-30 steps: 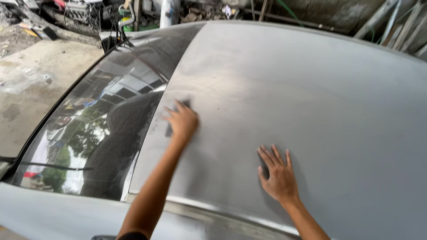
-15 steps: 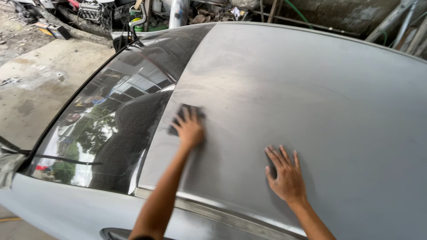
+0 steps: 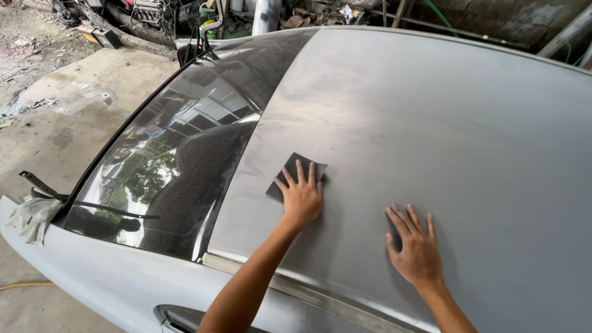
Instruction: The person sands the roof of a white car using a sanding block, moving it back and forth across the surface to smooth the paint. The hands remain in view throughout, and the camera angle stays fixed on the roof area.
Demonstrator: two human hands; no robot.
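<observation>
Head view: left hand [image 3: 301, 196] pressed flat, fingers spread wide, on a dark square sanding sheet [image 3: 291, 172] lying on the bare grey car roof [image 3: 431, 123], just beside the windscreen [image 3: 179, 160] edge. No closed grip here: palm and fingers pin the sheet rather than pinch it. Right hand [image 3: 416, 246] flat and empty on the roof, well apart from the sheet, fingers open, bracing.

Best done, by judgement, with even palm pressure, sheet kept flat, strokes kept off the glass.

No readable packages or signs nearby. Far top left, a small dark box with yellow [image 3: 98, 36] on the ground; a pale rag [image 3: 34, 216] near the wiper [image 3: 43, 185].
</observation>
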